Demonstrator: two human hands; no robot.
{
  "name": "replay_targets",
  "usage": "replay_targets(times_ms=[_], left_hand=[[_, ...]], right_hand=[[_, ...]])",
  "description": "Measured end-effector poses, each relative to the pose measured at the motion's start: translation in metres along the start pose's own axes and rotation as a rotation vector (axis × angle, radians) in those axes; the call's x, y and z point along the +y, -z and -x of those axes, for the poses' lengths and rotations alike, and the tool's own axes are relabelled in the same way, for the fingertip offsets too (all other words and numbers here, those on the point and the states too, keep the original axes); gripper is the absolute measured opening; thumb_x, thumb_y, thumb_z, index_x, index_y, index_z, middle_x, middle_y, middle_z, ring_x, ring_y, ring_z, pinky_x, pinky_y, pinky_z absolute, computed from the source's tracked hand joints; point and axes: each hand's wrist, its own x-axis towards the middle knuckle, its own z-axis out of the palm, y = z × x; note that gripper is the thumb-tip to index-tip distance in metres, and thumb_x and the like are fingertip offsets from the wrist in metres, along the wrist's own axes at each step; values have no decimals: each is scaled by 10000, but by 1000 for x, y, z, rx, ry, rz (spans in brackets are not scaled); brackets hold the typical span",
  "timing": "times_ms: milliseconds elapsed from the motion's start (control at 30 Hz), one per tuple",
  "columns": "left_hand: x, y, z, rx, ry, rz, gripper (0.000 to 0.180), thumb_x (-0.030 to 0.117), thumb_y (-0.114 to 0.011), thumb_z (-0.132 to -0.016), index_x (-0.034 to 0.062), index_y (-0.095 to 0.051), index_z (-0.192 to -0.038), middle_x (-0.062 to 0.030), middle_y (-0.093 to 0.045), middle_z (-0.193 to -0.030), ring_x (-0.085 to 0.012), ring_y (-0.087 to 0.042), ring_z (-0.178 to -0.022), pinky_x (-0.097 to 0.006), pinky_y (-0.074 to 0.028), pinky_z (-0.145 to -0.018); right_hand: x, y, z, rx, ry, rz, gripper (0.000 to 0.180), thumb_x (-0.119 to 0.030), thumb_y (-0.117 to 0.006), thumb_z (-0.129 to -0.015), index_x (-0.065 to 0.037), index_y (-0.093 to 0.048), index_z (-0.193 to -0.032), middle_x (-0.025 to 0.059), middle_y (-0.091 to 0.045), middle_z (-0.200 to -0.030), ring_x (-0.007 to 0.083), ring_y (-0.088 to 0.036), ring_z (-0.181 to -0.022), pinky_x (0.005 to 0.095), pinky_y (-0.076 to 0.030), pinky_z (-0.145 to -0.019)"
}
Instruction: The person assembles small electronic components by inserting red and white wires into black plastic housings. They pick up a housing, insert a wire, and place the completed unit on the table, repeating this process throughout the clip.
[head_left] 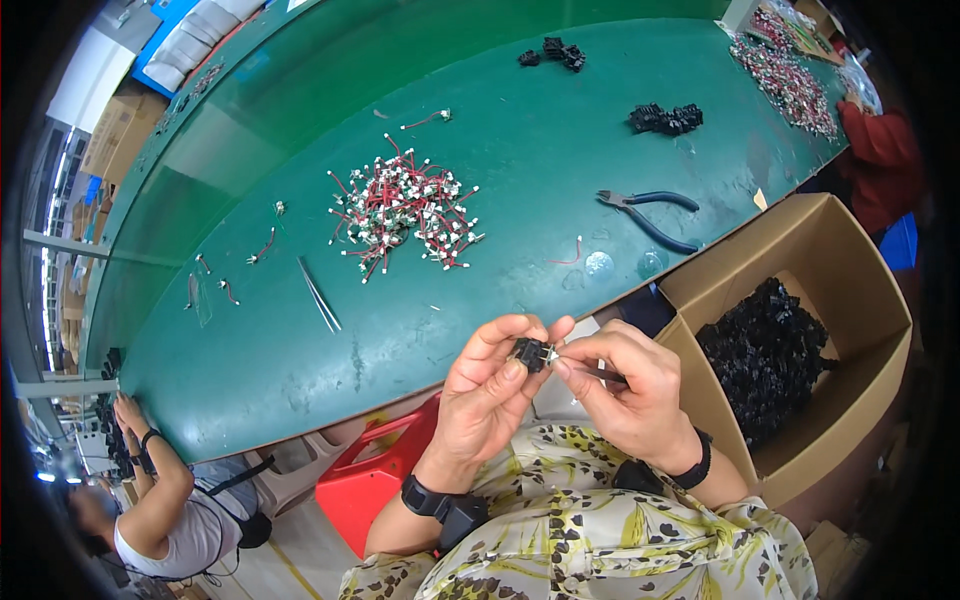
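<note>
In front of my body, my left hand (480, 390) is closed, gripping a small black plastic part (529, 354) between thumb and fingers. My right hand (630, 390) pinches a tiny white connector (551, 354) against the right side of that part. A thin grey tool (605, 375) sticks out under my right fingers; its kind is mostly hidden. Beyond my hands, on the green table (520, 240), lies a heap of small white connectors with red wires (405, 210). Metal tweezers (319, 295) rest to the left of my hands.
Blue-handled cutting pliers (655, 212) lie right of the heap. Black parts (665, 119) form small piles farther back. A cardboard box (855, 350) of black parts stands at my right. Below the table's left side is a red stool (375, 475). Other people (185, 510) work at both sides.
</note>
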Motion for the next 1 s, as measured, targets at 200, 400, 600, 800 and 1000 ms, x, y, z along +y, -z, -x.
replay_targets(times_ms=[200,400,600,800,1000], left_hand=[[0,0,-1,-16,-12,-22,353,10,-524,-949,52,-468,-1295,-99,-527,-1249,-345,-365,-1362,-428,-371,-1112],[-1,-1,-2,-18,-18,-13,353,12,-528,-947,51,-470,-1292,-97,-524,-1265,-343,-376,-1356,-433,-370,-1110],[-3,-1,-3,-14,-20,-61,336,22,-541,-944,37,-492,-1276,-96,-535,-1229,-333,-406,-1337,-414,-389,-1090],[-4,-3,-4,-32,-106,-366,343,58,-539,-956,26,-509,-1297,-95,-537,-1191,-287,-467,-1284,-371,-428,-1033],[2,-8,-10,5,13,-203,395,90,-531,-970,25,-463,-1354,-99,-562,-1223,-238,-542,-1184,-363,-467,-985]], right_hand=[[5,-5,1,51,27,-9,112,21,-723,-772,13,-667,-868,71,-609,-723,123,-557,-595,236,-423,-497],[6,-2,2,35,28,-4,115,18,-723,-775,12,-667,-875,71,-611,-728,123,-557,-596,237,-427,-503],[5,2,1,-17,10,9,202,73,-682,-708,14,-639,-897,120,-616,-751,220,-638,-644,300,-516,-566],[5,0,-2,-21,2,-11,193,55,-695,-710,6,-635,-886,115,-613,-751,220,-624,-636,300,-505,-557],[10,-2,-5,2,77,0,237,-11,-752,-718,-14,-651,-933,86,-619,-804,198,-603,-615,302,-498,-537]])
